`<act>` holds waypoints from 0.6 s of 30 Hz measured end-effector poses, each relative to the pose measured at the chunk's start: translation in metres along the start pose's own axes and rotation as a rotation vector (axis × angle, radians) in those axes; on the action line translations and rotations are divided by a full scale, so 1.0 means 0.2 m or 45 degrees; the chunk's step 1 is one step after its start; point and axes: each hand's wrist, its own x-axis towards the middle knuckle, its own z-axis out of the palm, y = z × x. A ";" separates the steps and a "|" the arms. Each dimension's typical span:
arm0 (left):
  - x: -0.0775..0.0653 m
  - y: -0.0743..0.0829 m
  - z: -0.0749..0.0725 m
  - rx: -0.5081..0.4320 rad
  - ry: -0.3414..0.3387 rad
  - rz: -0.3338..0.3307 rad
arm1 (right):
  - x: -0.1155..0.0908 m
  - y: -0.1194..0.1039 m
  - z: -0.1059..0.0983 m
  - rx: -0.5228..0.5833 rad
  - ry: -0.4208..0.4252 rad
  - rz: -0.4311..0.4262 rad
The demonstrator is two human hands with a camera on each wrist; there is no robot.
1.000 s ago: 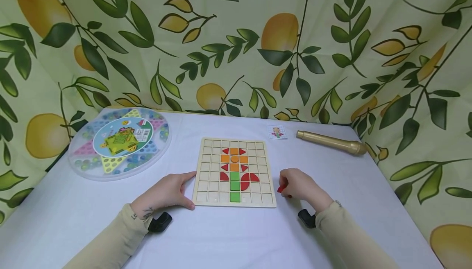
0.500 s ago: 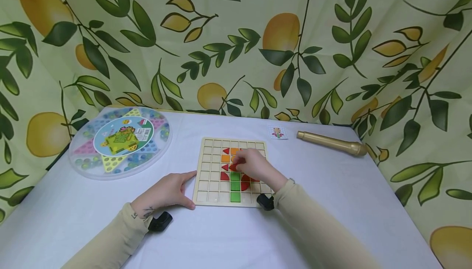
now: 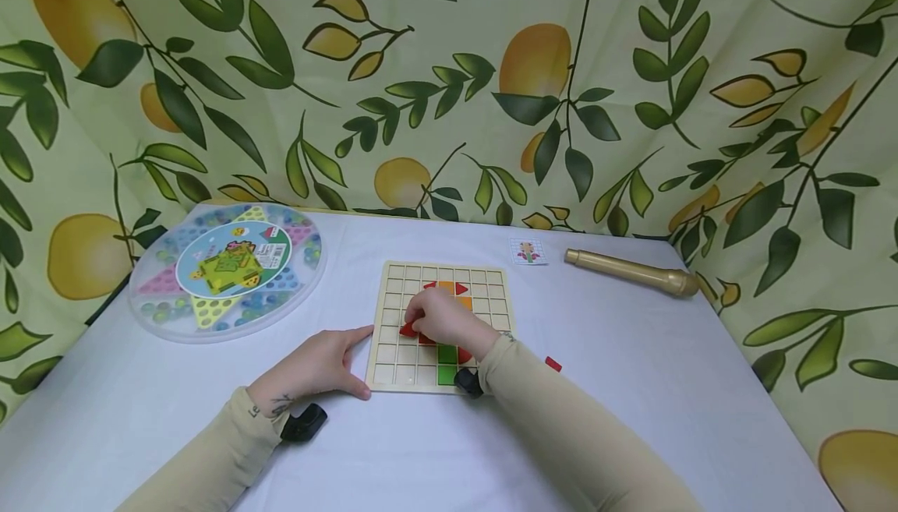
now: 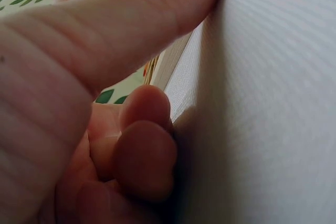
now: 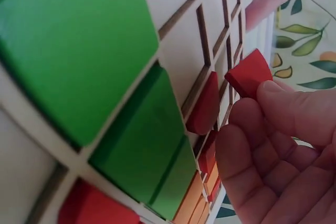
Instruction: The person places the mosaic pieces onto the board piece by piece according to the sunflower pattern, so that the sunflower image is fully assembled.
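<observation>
A pale wooden grid board (image 3: 388, 352) lies on the white cloth, with orange, red and green tiles in its cells. My left hand (image 3: 312, 364) stays at its left side, thumb and index finger spread against the edge and corner. Over the left half of the board, my right hand (image 3: 449, 316) pinches a red tile with one curved side (image 5: 251, 72) between thumb and fingers. Just below it, a red quarter-circle tile (image 5: 206, 107) sits in a cell beside the green tiles (image 5: 73, 45). My right hand and sleeve hide part of the pattern in the head view.
On the cloth right of the board lies a loose red piece (image 3: 553, 364). Behind the board is a small picture card (image 3: 528, 251), with a gold tube (image 3: 627, 271) to its right. A round clear case (image 3: 157, 313) of marbles stands at the back left.
My right hand has moved left from beside the board to over its left half, carrying the red tile. A red piece now shows where that hand was. My left hand has stayed put.
</observation>
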 end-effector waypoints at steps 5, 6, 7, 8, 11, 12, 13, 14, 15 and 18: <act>-0.01 0.00 0.00 -0.015 0.000 0.005 | 0.01 0.00 0.02 -0.081 -0.043 -0.005; -0.01 0.00 0.00 -0.018 0.001 0.006 | 0.01 -0.01 0.02 -0.096 -0.046 -0.003; -0.01 0.00 0.00 -0.023 0.000 0.007 | 0.01 -0.01 0.02 -0.107 -0.052 0.002; -0.01 0.00 0.00 -0.025 0.001 0.010 | 0.01 -0.01 0.03 -0.113 -0.055 0.008; -0.01 0.00 0.00 -0.031 -0.001 0.019 | 0.01 -0.01 0.04 -0.166 -0.061 0.013; -0.01 0.00 0.00 -0.034 -0.002 0.022 | 0.01 -0.02 0.04 -0.183 -0.062 0.012; -0.01 0.00 0.00 -0.038 -0.003 0.022 | 0.01 -0.02 0.04 -0.203 -0.064 0.008; -0.01 0.00 0.00 -0.039 -0.004 0.023 | 0.01 -0.02 0.05 -0.227 -0.060 0.000; -0.01 0.00 0.00 -0.038 -0.004 0.024 | 0.01 -0.02 0.05 -0.254 -0.056 -0.013; -0.01 0.00 0.00 -0.034 -0.001 0.020 | 0.01 -0.03 0.06 -0.313 -0.034 -0.056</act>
